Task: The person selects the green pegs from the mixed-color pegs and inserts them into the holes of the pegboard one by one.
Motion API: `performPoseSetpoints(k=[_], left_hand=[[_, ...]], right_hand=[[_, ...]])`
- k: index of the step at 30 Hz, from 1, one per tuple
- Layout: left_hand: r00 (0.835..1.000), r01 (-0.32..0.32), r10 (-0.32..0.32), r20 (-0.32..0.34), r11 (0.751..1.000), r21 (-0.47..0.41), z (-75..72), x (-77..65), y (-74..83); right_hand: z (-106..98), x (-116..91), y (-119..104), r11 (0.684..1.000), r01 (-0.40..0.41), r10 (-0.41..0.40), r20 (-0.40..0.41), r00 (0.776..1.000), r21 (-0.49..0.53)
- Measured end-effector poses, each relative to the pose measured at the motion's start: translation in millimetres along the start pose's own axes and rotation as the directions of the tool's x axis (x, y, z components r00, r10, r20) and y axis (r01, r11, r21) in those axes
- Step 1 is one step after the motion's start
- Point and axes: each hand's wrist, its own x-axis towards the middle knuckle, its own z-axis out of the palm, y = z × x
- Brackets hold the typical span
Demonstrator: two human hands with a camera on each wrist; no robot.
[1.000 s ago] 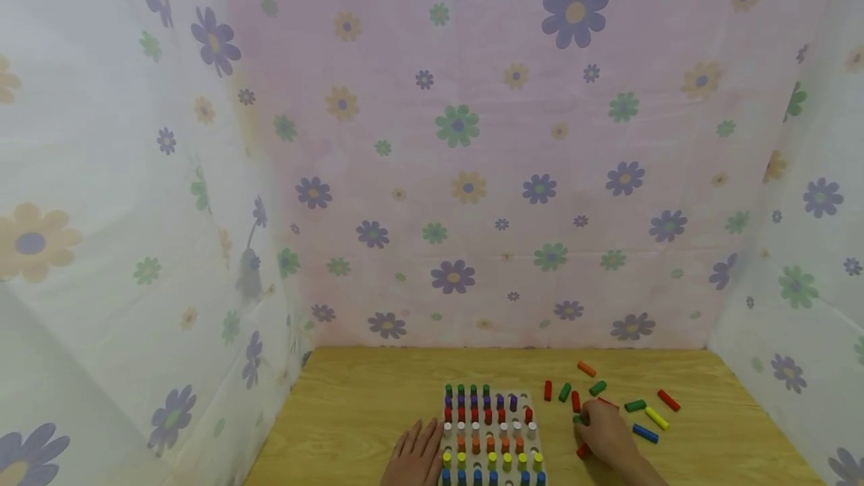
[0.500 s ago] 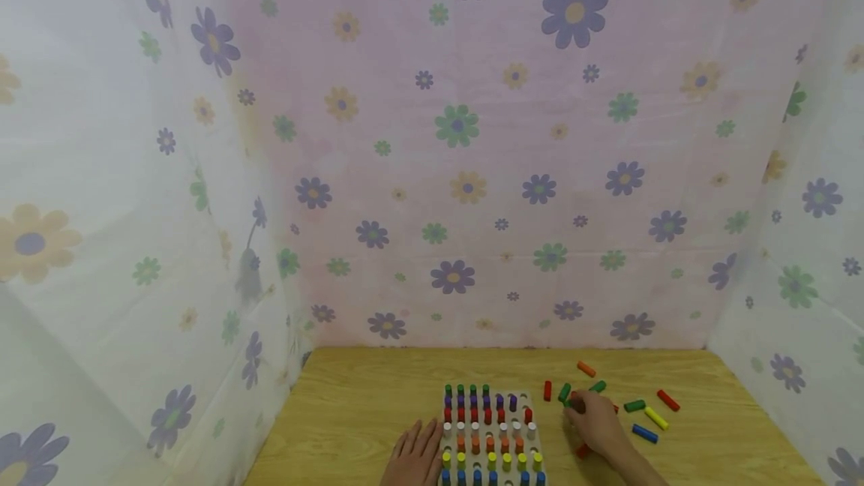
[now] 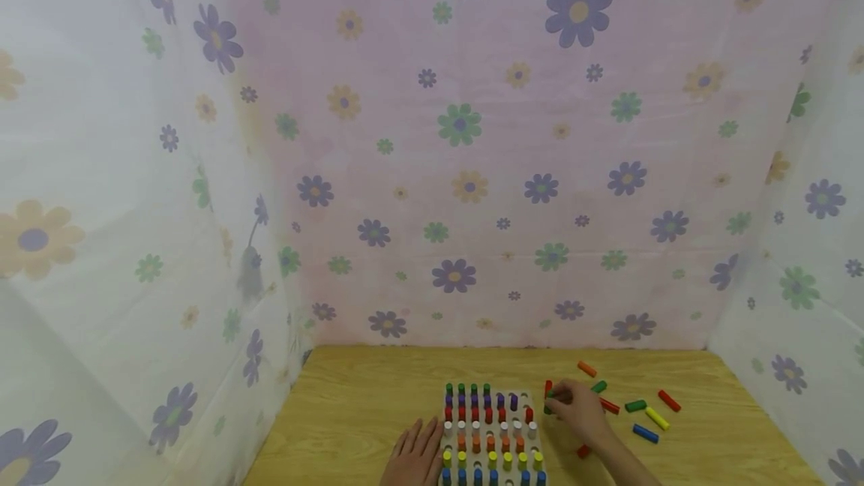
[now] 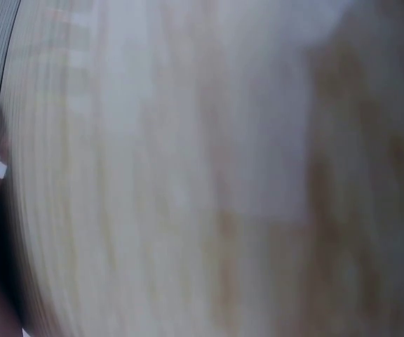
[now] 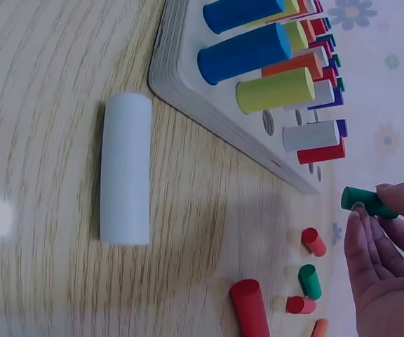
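My right hand [image 3: 580,412] pinches a green peg [image 5: 356,199] between thumb and fingers, just right of the pegboard's far right corner. That wooden pegboard [image 3: 532,447] carries upright rows of green, purple, red, white, orange, yellow and blue pegs, with some holes bare. Flat on the table, my left hand [image 3: 413,456] lies with fingers straight along the board's left edge. The left wrist view is mostly blurred tabletop [image 4: 188,175], with a strip of the board's layered side at its left edge.
Loose pegs lie right of the board, among them an orange peg [image 3: 586,369], a yellow peg [image 3: 657,418] and a blue peg [image 3: 645,433]. A white peg [image 5: 126,168] lies near a board corner. Flowered cloth [image 3: 466,171] hangs behind and at both sides.
My right hand has moved left and slightly away from me with the green peg, from among the loose pegs to beside the board. The left hand has stayed still.
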Motion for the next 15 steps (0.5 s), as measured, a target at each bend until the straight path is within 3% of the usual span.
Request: performPoseSetpoints(k=[15], left_hand=[[1.000, 0.014, -0.013, 0.028, 1.000, -0.022, -4.6, 0.4, 0.6]], right_hand=[[22, 9, -11, 0.988, 0.046, -0.050, 0.018, 0.999, 0.144]])
